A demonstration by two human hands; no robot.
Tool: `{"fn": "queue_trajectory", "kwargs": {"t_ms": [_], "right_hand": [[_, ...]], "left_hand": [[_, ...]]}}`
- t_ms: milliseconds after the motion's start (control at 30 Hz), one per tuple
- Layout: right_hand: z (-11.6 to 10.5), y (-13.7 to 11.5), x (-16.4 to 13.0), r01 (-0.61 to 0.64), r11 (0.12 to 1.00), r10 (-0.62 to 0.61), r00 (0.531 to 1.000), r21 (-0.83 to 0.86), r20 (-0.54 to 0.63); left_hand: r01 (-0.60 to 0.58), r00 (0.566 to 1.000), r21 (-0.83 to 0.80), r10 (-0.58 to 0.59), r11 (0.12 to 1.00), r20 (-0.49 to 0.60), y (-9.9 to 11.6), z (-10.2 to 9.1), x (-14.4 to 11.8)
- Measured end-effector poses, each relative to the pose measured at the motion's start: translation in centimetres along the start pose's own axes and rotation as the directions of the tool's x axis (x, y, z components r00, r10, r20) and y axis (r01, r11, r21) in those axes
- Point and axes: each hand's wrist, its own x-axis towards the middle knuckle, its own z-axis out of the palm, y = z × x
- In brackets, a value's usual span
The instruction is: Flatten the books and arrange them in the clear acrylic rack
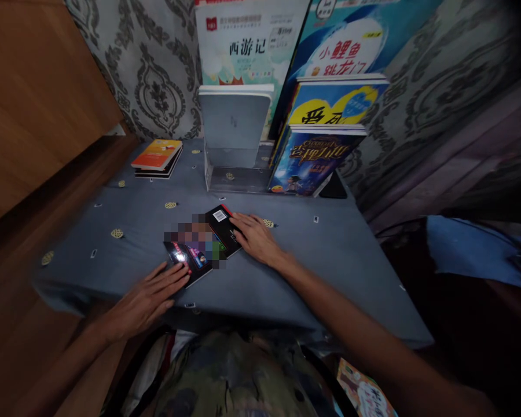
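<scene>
Two hands lay flat on the blue-clothed table (330,243), either side of a black book (212,231). Left hand (150,298) touched its near corner, right hand (256,237) its far edge; each grip was spread, clasping nothing. Beyond stood upright books (316,156) in a clear stand (226,174), orange books (158,156) stacked leftward.

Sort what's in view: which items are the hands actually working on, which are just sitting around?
In hand:
black book, flat on the blue cloth; left hand touches its near corner, right hand its right edge.

Lying about:
orange book stack
grey book in clear stand
upright picture books
</scene>
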Motion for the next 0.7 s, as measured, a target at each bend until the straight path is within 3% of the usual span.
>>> {"fn": "queue_trajectory", "kwargs": {"t_ms": [167, 400, 567, 700], "right_hand": [[0.3, 0.5, 0.0, 0.003, 0.998, -0.002, 1.000, 0.059, -0.011], [0.4, 0.9, 0.0, 0.008, 0.987, 0.002, 0.998, 0.163, -0.063], [0.4, 1.4, 0.3, 0.011, 0.963, 0.012, 0.996, 0.268, -0.084], [0.4, 1.9, 0.4, 0.002, 0.944, 0.027, 0.996, 0.331, -0.083]], "left_hand": [[-0.059, 0.997, -0.002, 0.059, 0.998, 0.051, 0.9, -0.3, 1.3], [-0.152, 0.981, -0.009, 0.152, 0.988, 0.122, 1.8, 0.3, 5.5], [-0.137, 0.973, -0.001, 0.135, 0.991, 0.185, 1.9, 0.2, 9.4], [-0.156, 0.972, -0.018, 0.157, 0.988, 0.176, 1.7, 0.6, 13.3]]}}
